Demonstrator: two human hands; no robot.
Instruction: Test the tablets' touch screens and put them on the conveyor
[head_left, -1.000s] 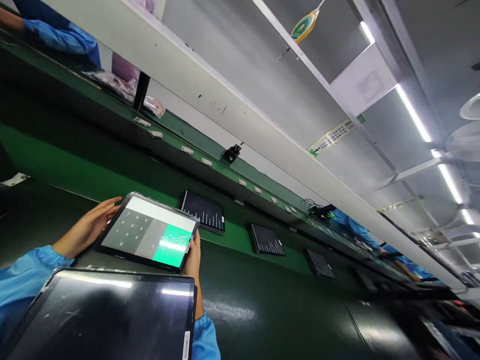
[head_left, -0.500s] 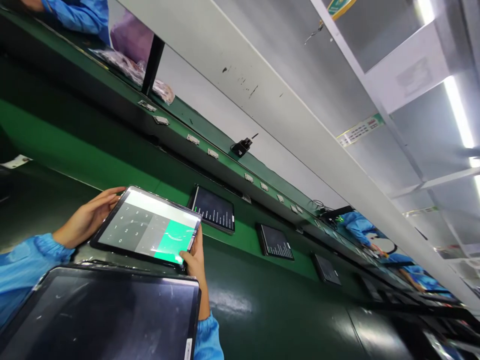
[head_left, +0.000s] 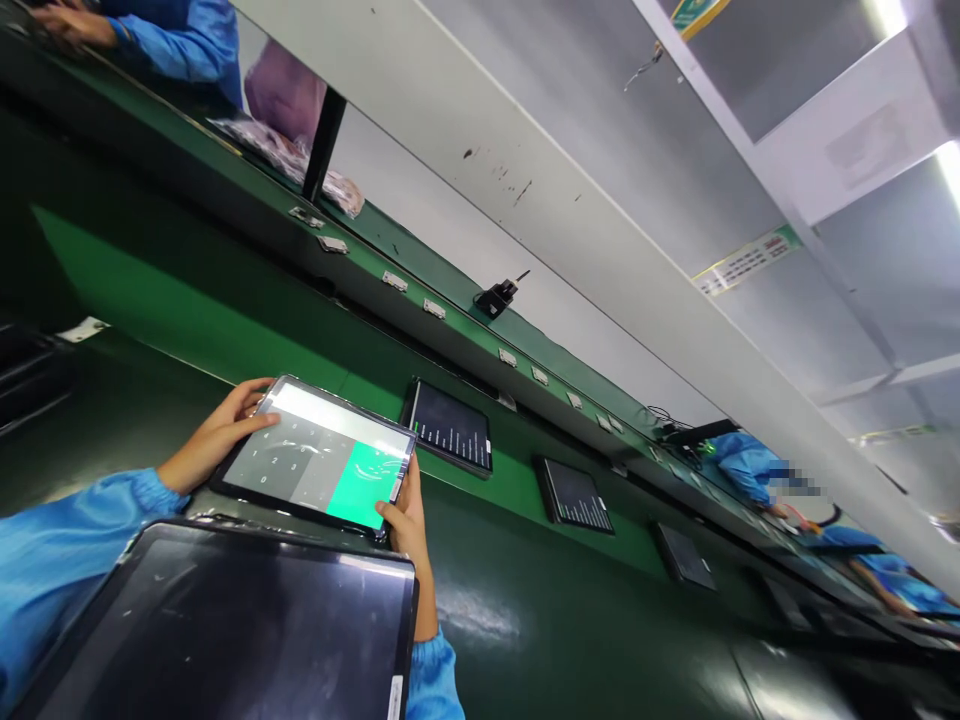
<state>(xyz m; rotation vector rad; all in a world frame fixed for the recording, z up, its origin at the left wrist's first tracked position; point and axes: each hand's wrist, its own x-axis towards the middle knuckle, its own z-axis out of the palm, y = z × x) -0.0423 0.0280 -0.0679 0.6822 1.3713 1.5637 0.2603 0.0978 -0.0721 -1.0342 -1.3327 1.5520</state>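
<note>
1. Our left hand (head_left: 225, 425) grips the keypad tablet (head_left: 311, 470) by its left edge, thumb lapping onto the screen.
2. Our right hand (head_left: 409, 520) clasps the opposite edge, its thumb over the green panel's lower corner (whether it presses, we cannot tell).
3. Between both hands, the tablet sits above the bench (head_left: 570, 630), its screen towards us; this side-to-side hold probably steadies it and leaves most of the display readable.
4. Nearer us is a dark-screened tablet (head_left: 247, 620), its support hidden.
5. Beyond, more tablets (head_left: 450, 425) sit spaced apart, perhaps keeping each screen visible.
</note>
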